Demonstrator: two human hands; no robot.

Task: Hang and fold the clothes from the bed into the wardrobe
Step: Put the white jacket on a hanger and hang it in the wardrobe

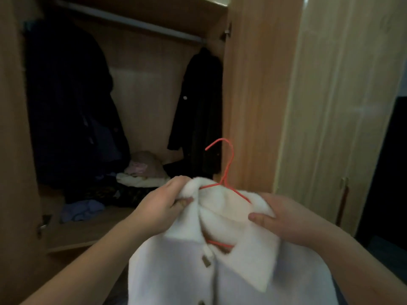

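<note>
Far left: wardrobe (246, 89) stands open, dark garments (70, 106) hanging from the rail (132, 22) on the left side. Below them a heap of loose clothes (123, 186) on the wardrobe floor, a bluish piece (81, 210) at its front edge, a pinkish one on top. One more dark coat (198, 115) hangs at the right end of the rail, against the side panel.

Left hand (163, 208): fingers curled, pinching the left shoulder/collar of the white fleece jacket (220, 260). Clamped on the fabric.

Jacket is in mid-air in front of the open wardrobe, between both hands, low centre of view. Collar spread, small buttons down the front. It sits on a red wire hanger (226, 170): hook sticks up above the collar, one arm runs along the right shoulder, bottom bar shows inside the neck opening. Hook is not on the rail; it sits well below it.

Right hand (284, 221): thumb on top of the jacket's right shoulder, fingers go under the fabric, so gripping it there. Whether it also holds the hanger wire, cannot tell.

Right of that: pale wardrobe door (343, 106), closed.
</note>
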